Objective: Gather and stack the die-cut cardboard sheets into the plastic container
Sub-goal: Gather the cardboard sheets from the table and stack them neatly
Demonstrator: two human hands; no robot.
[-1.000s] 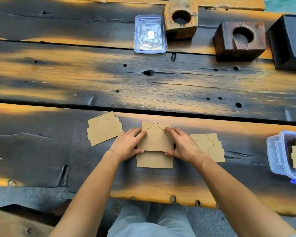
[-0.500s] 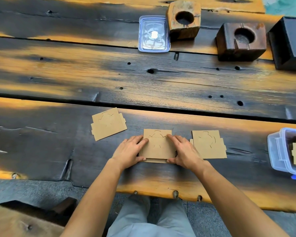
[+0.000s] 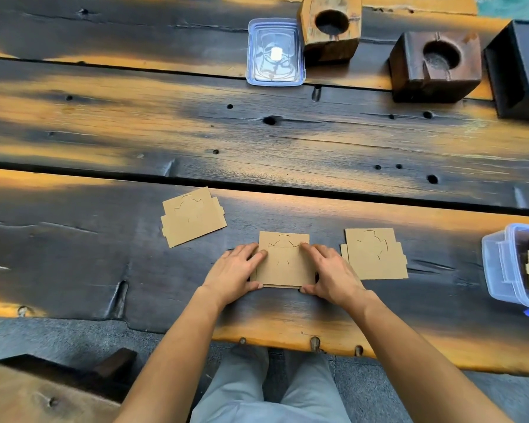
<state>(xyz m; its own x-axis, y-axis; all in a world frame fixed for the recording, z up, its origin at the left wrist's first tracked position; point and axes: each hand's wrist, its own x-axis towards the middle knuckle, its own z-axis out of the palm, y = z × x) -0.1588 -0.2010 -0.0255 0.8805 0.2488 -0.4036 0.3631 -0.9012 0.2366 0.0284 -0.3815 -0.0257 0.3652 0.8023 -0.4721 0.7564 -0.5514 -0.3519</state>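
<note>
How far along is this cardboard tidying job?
Partly done. Some cardboard sheets already stand inside the plastic container at the table's right edge. In hand: the left hand and right hand square up a small middle stack on the table. Left to do: that stack, the left sheets and the right sheets must all go into the container.

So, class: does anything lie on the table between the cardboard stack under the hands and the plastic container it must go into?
Yes. Another cardboard sheet lies flat between the stack and the plastic container at the right edge; lifting over it clears it.
</note>
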